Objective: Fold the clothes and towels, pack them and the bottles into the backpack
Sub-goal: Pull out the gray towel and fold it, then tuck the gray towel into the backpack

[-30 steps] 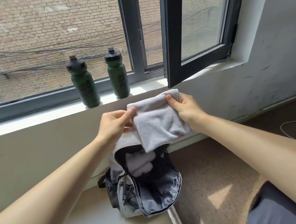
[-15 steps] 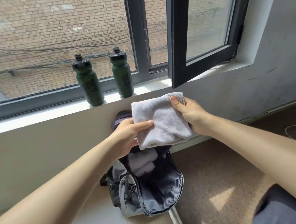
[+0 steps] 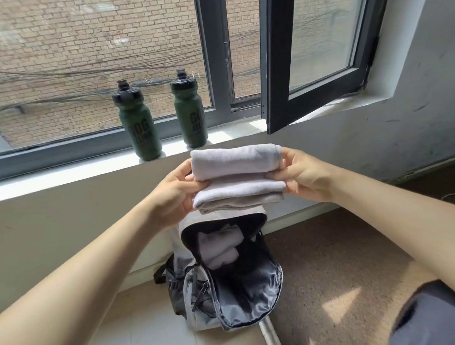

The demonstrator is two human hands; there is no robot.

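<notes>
Fingers [image 3: 193,184] of the left hand [image 3: 173,195] pinch one end of the folded grey towel [image 3: 237,175], the right hand [image 3: 305,175] grips the other end, and the towel sits level in the air between them, directly above the open backpack [image 3: 229,303] standing on the floor against the wall; pale folded cloth [image 3: 220,248] lies inside it, while one green bottle [image 3: 139,127] and a second green bottle [image 3: 191,116] stand upright, apart, on the windowsill [image 3: 61,178] behind
</notes>
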